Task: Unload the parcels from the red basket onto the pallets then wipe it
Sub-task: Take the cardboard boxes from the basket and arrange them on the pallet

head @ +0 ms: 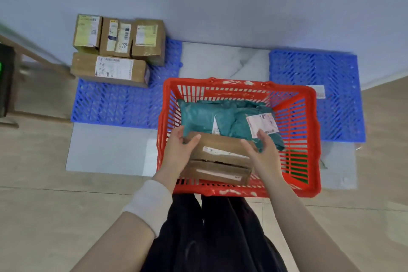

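The red basket (306,121) stands on the floor in front of me. Inside it lie teal plastic mailer bags (203,115) with white labels and two brown cardboard boxes, one stacked on the other. My left hand (178,150) grips the left end of the upper box (220,150). My right hand (262,150) holds its right end. The lower box (218,173) lies beneath it at the basket's near side. A blue pallet (114,104) at the left carries several cardboard parcels (110,70). A second blue pallet (313,73) lies at the right.
The right pallet bears only a small white label (318,91). A pale wall runs behind the pallets. A wooden frame and a dark object (6,79) stand at the far left. My dark-trousered legs are just below the basket.
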